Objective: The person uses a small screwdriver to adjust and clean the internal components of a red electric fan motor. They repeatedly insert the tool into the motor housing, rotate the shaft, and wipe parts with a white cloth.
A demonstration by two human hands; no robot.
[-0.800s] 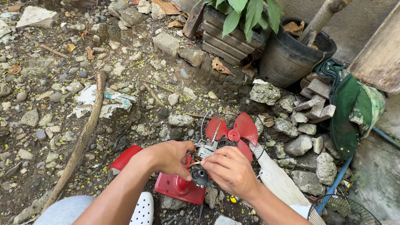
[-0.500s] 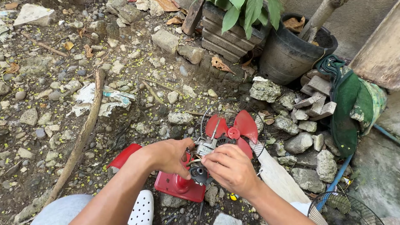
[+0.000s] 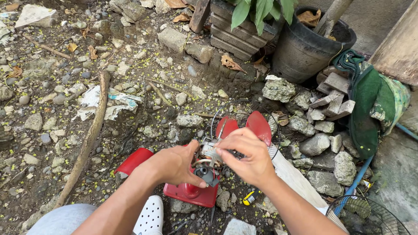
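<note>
A small red fan lies taken apart on stony ground. Its red blades [image 3: 260,125] sit in front of a wire guard [image 3: 244,109], and its red base [image 3: 191,194] lies below my hands. My left hand [image 3: 174,166] grips the exposed motor [image 3: 205,157] from the left, thumb by the dark round part under it. My right hand [image 3: 248,157] reaches in from the right. Its fingertips pinch a thin metal tool [image 3: 220,132] that stands upright against the motor's top. The hand covers the blade hub.
A red fan cover piece [image 3: 133,161] lies at the left, with a long stick [image 3: 89,137] beyond it. A black pot [image 3: 305,50], broken rocks [image 3: 322,139] and green cloth [image 3: 370,104] lie to the right. Another wire guard [image 3: 370,217] is at bottom right, my white shoe [image 3: 150,215] below.
My right hand has moved up over the blade hub and now pinches the thin tool at the motor's top. My left hand stays on the motor.
</note>
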